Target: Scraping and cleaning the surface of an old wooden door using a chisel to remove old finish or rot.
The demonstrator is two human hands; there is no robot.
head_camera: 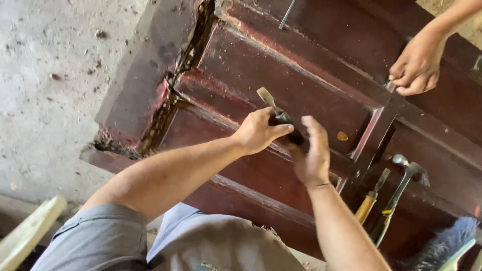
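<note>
Both hands are gripping a chisel [273,108] over the dark red door [281,75]: left hand [258,131] closing around its handle, right hand [312,153] cupping it. Door's split corner is remaining unrepaired.

soft daylight falls evenly from the upper left, washing the concrete floor [55,75] pale and nearly overexposed. the dark red door [301,75] stays dim, with a faint sheen on its raised mouldings. shadows are weak and diffuse. the picture is slightly soft throughout, and the brush [444,246] and the pale plank [27,231] at the lower corners look blurred.
</note>
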